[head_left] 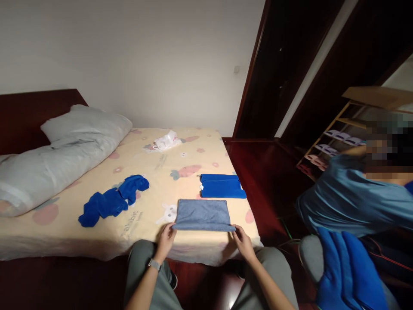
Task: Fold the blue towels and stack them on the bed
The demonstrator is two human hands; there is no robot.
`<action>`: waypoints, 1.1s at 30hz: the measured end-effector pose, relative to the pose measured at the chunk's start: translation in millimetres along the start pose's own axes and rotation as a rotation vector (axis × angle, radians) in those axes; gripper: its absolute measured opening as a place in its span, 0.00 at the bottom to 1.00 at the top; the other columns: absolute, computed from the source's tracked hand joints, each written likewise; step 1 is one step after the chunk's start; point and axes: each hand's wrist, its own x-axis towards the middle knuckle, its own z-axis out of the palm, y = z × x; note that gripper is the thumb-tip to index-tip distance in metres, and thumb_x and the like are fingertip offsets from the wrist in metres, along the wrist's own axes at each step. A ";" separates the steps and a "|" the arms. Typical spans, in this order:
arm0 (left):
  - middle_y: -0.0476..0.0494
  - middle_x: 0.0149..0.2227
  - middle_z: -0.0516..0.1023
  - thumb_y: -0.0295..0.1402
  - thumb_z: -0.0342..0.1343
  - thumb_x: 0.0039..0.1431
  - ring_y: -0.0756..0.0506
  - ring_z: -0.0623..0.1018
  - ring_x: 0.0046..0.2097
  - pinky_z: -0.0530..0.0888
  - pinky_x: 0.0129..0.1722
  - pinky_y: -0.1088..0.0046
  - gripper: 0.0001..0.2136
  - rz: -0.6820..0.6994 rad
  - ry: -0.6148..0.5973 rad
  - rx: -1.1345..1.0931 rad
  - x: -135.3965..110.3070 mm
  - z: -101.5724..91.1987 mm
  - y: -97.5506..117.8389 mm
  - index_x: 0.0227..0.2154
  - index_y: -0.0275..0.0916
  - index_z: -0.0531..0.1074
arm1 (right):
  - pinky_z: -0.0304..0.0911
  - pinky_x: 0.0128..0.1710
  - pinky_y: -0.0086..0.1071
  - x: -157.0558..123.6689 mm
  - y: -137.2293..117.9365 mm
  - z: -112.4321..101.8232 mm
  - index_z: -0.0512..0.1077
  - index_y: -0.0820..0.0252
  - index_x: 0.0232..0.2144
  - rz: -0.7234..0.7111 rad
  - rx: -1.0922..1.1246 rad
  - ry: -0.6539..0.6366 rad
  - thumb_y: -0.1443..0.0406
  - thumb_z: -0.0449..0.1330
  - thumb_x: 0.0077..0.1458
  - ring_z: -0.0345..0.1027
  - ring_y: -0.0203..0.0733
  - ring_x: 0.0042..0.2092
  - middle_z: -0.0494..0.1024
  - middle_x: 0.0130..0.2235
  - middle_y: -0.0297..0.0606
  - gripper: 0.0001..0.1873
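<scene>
A person sits at the near edge of a bed (135, 224) covered by a pale yellow sheet printed with carrots and rabbits. Their knees, in grey trousers, press up against the mattress.

A grey-blue towel (203, 214), folded into a flat rectangle, lies at the bed's near edge, towards its near right corner. The left hand (166, 241) grips the towel's near left corner, fingers curled close together and pinching the cloth against the thumb. A watch (155, 264) sits on that wrist. The right hand (243, 242) holds the near right corner the same way, fingertips pinched on the fabric's edge and the other fingers tucked together.

Just beyond the towel, along the bed's right edge, rests a neat stack of folded bright blue towels (222, 186). Well apart to the left, near the middle of the bed, lies a crumpled bright blue cloth (112, 200). A grey pillow (87, 122) and a rumpled grey duvet (48, 168) fill the far left corner, against a dark wooden headboard. A white plastic bag (166, 141) lies near the far edge.

To the right of the bed, on the dark red floor, a second person in a blue shirt (351, 198) sits with a bright blue cloth (348, 271) draped over their lap. Behind them stands a wooden shoe rack (335, 142).
</scene>
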 end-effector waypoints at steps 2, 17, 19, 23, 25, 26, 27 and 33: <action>0.38 0.48 0.80 0.44 0.50 0.63 0.42 0.80 0.48 0.77 0.50 0.61 0.18 -0.073 0.032 -0.053 0.9 5.5 -4.1 0.50 0.39 0.71 | 0.71 0.52 0.45 1.1 1.4 3.4 0.71 0.58 0.48 0.022 0.041 0.044 0.53 0.53 0.60 0.75 0.51 0.50 0.80 0.47 0.45 0.20; 0.36 0.50 0.80 0.44 0.51 0.60 0.38 0.79 0.52 0.74 0.54 0.55 0.18 -0.053 0.138 0.017 6.9 19.9 -15.8 0.47 0.40 0.74 | 0.69 0.53 0.52 10.6 21.6 19.7 0.74 0.58 0.48 -0.068 -0.120 0.095 0.51 0.48 0.64 0.73 0.56 0.51 0.79 0.49 0.48 0.23; 0.36 0.47 0.81 0.46 0.49 0.60 0.37 0.80 0.49 0.76 0.52 0.54 0.18 -0.114 0.163 -0.037 9.0 16.3 -17.5 0.43 0.40 0.76 | 0.70 0.52 0.51 10.6 20.6 18.6 0.75 0.57 0.47 -0.087 -0.150 0.099 0.52 0.47 0.65 0.73 0.56 0.50 0.80 0.47 0.48 0.23; 0.41 0.43 0.83 0.44 0.48 0.61 0.39 0.81 0.47 0.77 0.51 0.55 0.16 -0.134 0.125 -0.110 8.2 9.3 -12.8 0.40 0.43 0.76 | 0.71 0.49 0.50 9.4 16.8 15.6 0.75 0.55 0.46 -0.111 -0.205 0.082 0.54 0.47 0.65 0.74 0.55 0.46 0.80 0.45 0.46 0.21; 0.42 0.44 0.83 0.40 0.49 0.59 0.40 0.81 0.47 0.76 0.53 0.56 0.14 -0.119 0.092 -0.136 5.5 7.2 -10.0 0.42 0.43 0.76 | 0.70 0.49 0.50 8.6 15.3 14.9 0.75 0.55 0.46 -0.107 -0.217 0.074 0.54 0.47 0.65 0.73 0.54 0.46 0.80 0.46 0.46 0.21; 0.42 0.45 0.82 0.37 0.48 0.58 0.41 0.81 0.48 0.76 0.53 0.56 0.14 -0.112 0.072 -0.155 4.0 6.1 -9.2 0.43 0.43 0.76 | 0.70 0.49 0.50 8.3 14.8 14.9 0.75 0.55 0.46 -0.103 -0.219 0.071 0.54 0.47 0.65 0.73 0.54 0.46 0.80 0.46 0.46 0.21; 0.42 0.45 0.82 0.34 0.48 0.56 0.42 0.81 0.48 0.75 0.54 0.56 0.16 -0.106 0.047 -0.178 2.6 4.9 -8.7 0.44 0.43 0.76 | 0.70 0.49 0.50 8.1 14.5 15.0 0.75 0.56 0.46 -0.098 -0.220 0.068 0.54 0.47 0.65 0.73 0.54 0.46 0.80 0.45 0.46 0.21; 0.42 0.53 0.78 0.31 0.56 0.51 0.41 0.77 0.55 0.72 0.58 0.56 0.22 -0.065 -0.077 -0.168 -1.9 -5.2 -4.9 0.52 0.42 0.73 | 0.68 0.51 0.49 7.2 16.7 15.5 0.74 0.57 0.47 -0.077 -0.211 0.066 0.54 0.47 0.65 0.72 0.54 0.47 0.80 0.45 0.46 0.21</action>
